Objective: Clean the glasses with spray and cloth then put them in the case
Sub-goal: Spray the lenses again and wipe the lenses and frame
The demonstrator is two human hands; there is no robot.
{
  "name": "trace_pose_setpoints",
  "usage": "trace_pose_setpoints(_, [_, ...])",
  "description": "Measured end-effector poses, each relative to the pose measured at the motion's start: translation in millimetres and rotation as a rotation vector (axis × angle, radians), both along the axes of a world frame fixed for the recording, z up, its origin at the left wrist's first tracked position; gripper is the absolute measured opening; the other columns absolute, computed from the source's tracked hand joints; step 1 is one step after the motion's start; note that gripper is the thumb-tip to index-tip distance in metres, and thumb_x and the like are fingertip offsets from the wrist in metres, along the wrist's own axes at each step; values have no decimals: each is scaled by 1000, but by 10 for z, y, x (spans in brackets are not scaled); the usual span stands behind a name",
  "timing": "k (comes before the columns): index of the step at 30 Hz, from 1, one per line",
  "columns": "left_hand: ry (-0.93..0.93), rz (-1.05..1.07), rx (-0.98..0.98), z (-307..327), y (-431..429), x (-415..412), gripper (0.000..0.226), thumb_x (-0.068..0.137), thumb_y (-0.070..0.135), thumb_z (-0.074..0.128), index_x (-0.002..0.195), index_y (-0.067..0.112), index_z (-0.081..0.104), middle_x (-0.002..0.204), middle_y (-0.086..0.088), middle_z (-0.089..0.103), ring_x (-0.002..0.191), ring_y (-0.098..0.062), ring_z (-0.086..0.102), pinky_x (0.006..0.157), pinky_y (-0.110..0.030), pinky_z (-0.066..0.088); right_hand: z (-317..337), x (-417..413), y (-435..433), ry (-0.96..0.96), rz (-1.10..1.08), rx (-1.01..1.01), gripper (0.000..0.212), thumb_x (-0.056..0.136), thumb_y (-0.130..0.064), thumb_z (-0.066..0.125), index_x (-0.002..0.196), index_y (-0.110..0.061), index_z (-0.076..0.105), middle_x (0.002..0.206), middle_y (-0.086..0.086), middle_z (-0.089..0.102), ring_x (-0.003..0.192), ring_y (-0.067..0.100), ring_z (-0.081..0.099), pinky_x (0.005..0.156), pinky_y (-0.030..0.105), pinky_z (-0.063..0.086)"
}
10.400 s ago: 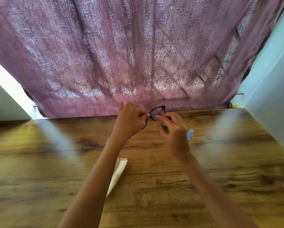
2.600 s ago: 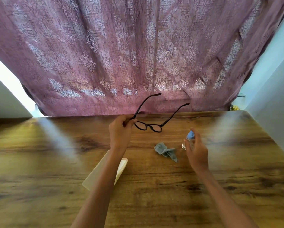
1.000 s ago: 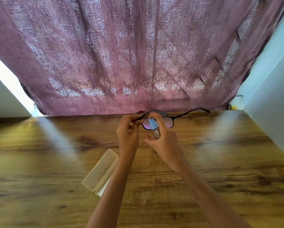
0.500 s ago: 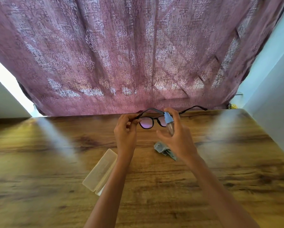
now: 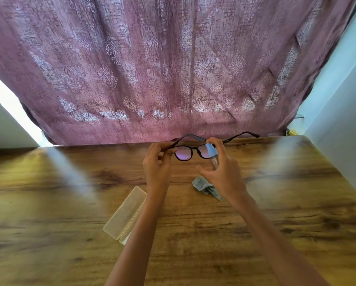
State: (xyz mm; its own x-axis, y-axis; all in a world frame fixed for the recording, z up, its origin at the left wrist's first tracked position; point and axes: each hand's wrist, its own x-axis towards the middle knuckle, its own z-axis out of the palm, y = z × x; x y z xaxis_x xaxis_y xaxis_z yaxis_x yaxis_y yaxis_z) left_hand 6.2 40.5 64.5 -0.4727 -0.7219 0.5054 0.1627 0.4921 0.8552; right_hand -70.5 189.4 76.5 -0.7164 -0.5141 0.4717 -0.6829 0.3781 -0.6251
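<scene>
Black-framed glasses (image 5: 184, 153) with their arms unfolded hang above the table's far edge, lenses tinted purple. My left hand (image 5: 157, 165) pinches them at the left hinge. My right hand (image 5: 221, 172) grips a small clear spray bottle (image 5: 211, 154) with a blue top, its nozzle right in front of the right lens and a finger on the top. A crumpled grey cloth (image 5: 204, 186) lies on the table under my right wrist. The translucent cream case (image 5: 125, 213) lies closed beside my left forearm.
The wooden table (image 5: 59, 203) stretches wide on both sides. A mauve patterned curtain (image 5: 173, 69) hangs behind its far edge. A pale wall (image 5: 342, 131) borders the right side of the table.
Over the last second my right hand with the spray bottle has shifted from the left lens over to the right lens. The left hand has kept hold of the glasses.
</scene>
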Motion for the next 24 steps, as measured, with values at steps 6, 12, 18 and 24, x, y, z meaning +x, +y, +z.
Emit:
trace_pose_setpoints(6, [-11,12,-2,-17,-7,-3,34,80,-2,61,86,32,62,86,0,68,74,-4,59,61,-7,38,-51,43,1,69,-38,-83,50,75,-2,70,117,-21,51,50,-9,46,39,6,42,43,11,41])
trace_pose_setpoints(12, [-22,21,10,-31,-23,-12,30,81,-1,62,87,28,63,87,-2,68,74,-7,59,61,-6,38,-262,-59,93,-74,-46,-140,45,80,-21,64,121,-27,46,49,-10,38,38,6,36,37,18,35])
trace_pose_setpoints(18, [-25,31,36,-31,-24,-20,37,82,3,64,82,40,59,86,3,67,73,2,55,60,-5,36,-569,-285,306,-319,-114,-173,47,98,-14,44,136,-29,21,61,4,48,42,13,49,38,26,42])
trace_pose_setpoints(24, [-53,31,66,-64,-22,-29,30,84,2,63,84,31,60,82,16,64,74,8,56,63,-4,37,-776,-427,425,-341,-262,-134,30,94,-13,56,119,-7,41,80,1,54,69,19,56,56,18,40])
